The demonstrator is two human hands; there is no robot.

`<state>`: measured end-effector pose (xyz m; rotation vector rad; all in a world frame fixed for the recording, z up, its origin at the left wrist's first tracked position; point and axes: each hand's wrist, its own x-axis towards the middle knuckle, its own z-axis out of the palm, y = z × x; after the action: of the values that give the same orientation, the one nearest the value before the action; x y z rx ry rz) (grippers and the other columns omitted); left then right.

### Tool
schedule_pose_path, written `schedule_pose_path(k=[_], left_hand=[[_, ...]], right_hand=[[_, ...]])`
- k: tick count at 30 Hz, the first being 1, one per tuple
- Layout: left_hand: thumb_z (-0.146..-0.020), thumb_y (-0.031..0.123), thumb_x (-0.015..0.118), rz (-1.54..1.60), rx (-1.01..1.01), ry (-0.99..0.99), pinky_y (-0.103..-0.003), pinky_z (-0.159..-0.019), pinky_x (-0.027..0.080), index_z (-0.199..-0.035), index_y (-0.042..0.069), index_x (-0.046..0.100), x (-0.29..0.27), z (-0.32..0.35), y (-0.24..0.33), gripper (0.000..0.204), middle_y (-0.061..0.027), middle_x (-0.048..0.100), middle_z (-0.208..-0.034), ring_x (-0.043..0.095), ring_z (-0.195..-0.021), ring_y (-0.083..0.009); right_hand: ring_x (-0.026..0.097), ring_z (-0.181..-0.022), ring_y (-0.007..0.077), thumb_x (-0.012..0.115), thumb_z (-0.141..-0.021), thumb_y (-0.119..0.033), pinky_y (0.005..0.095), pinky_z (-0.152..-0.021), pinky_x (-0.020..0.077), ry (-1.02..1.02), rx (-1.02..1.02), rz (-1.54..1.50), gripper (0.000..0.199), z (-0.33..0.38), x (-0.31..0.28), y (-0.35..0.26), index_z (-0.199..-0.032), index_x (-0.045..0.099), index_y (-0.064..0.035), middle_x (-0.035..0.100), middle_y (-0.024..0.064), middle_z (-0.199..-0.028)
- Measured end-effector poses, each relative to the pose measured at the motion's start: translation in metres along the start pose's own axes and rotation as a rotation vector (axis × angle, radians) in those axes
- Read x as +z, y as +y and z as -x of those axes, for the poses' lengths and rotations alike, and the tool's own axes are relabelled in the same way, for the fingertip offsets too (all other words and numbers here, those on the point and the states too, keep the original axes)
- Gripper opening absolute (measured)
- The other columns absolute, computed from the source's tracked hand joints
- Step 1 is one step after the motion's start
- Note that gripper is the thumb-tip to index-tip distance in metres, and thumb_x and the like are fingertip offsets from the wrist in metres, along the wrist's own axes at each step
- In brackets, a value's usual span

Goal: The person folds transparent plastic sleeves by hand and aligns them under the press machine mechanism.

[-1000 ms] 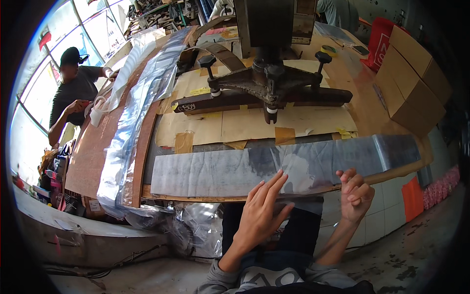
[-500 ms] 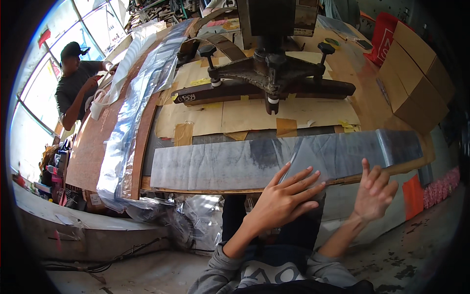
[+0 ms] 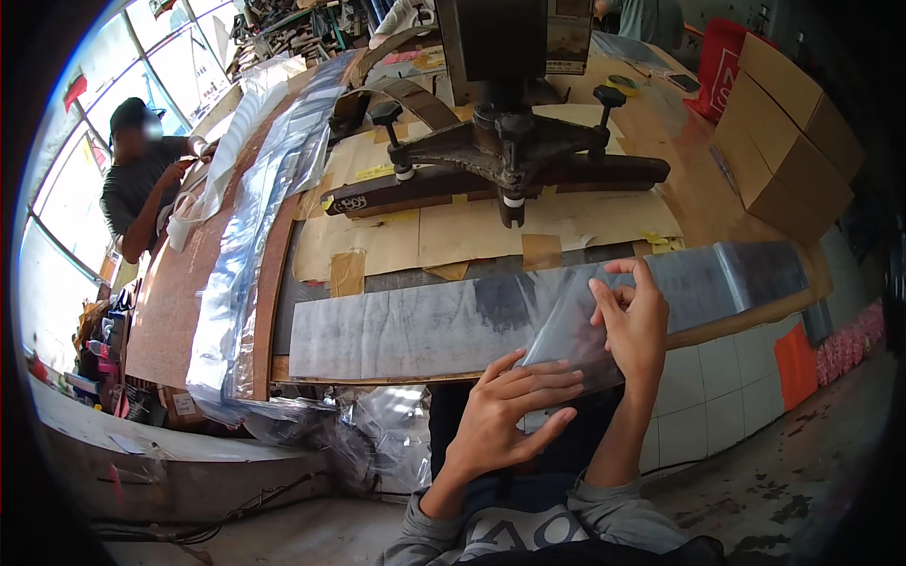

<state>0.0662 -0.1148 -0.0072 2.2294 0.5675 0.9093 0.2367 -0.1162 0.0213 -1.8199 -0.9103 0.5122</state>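
Taking the clear plastic sheet as the clock's centre, the worktable (image 3: pixel 696 189) spread beyond, a black metal press (image 3: pixel 510 141) stood at 11 o'clock, and a cardboard box (image 3: pixel 779 156) at 2, its contents hidden. A long grey strip (image 3: pixel 401 330) ran beneath. The clear plastic sheet (image 3: pixel 566 325), tilted over the table's near edge, looked light, limp and slippery, best held by its edges. The right hand (image 3: pixel 634 316), at 3, seemingly pinched its upper part; the left hand (image 3: pixel 505 406), at 7, lay across its lower part, thumb apart.
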Motion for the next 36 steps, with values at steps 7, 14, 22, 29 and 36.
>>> schedule_pose_path(k=[7, 14, 22, 29, 36], left_hand=[[-0.085, 0.005, 0.055, 0.274, -0.473, 0.382, -0.032, -0.075, 0.051, -0.096, -0.002, 0.063, -0.008, -0.003, 0.000, 0.015, -0.0116, 0.067, -0.094, 0.067, -0.081, -0.0190], [-0.086, 0.007, 0.058, 0.206, -0.506, 0.403, -0.023, -0.054, 0.050, -0.117, 0.000, 0.051, -0.016, -0.023, -0.018, 0.032, -0.0102, 0.066, -0.090, 0.066, -0.063, -0.0147], [-0.083, 0.009, 0.061, -0.103, -0.404, 0.290, -0.022, -0.051, 0.046, -0.104, 0.002, 0.062, -0.022, -0.030, -0.042, 0.022, -0.0071, 0.066, -0.080, 0.062, -0.055, -0.0104], [-0.082, 0.012, 0.058, 0.087, -0.479, 0.195, -0.022, -0.055, 0.045, -0.104, 0.004, 0.064, -0.039, -0.039, -0.057, 0.024, -0.0065, 0.065, -0.069, 0.059, -0.056, -0.0078], [-0.080, 0.024, 0.063, -0.069, -0.409, 0.163, -0.030, -0.061, 0.048, -0.103, 0.008, 0.065, -0.033, -0.035, -0.063, 0.028, -0.0083, 0.066, -0.075, 0.063, -0.064, -0.0206]], right_hand=[[0.061, -0.054, 0.0229, 0.060, -0.085, -0.019, 0.0346, -0.059, 0.0427, 0.049, -0.050, 0.171, 0.012, -0.005, 0.034, 0.000, -0.084, 0.058, -0.0071, 0.062, 0.0057, -0.057], [0.060, -0.056, 0.0267, 0.060, -0.084, -0.020, 0.0361, -0.069, 0.0374, 0.152, -0.269, 0.385, 0.012, -0.031, 0.056, 0.004, -0.081, 0.059, -0.0088, 0.061, 0.0066, -0.057], [0.063, -0.066, 0.0281, 0.062, -0.082, -0.020, 0.0381, -0.070, 0.0378, 0.140, -0.253, 0.478, 0.011, -0.050, 0.064, 0.011, -0.078, 0.062, -0.0098, 0.064, 0.0077, -0.066], [0.064, -0.069, 0.0290, 0.063, -0.081, -0.020, 0.0410, -0.069, 0.0411, 0.182, -0.308, 0.492, 0.011, -0.055, 0.070, 0.019, -0.078, 0.063, -0.0089, 0.065, 0.0088, -0.067], [0.064, -0.070, 0.0300, 0.062, -0.080, -0.021, 0.0408, -0.068, 0.0431, 0.221, -0.303, 0.434, 0.013, -0.061, 0.072, 0.027, -0.077, 0.064, -0.0091, 0.065, 0.0108, -0.067]])
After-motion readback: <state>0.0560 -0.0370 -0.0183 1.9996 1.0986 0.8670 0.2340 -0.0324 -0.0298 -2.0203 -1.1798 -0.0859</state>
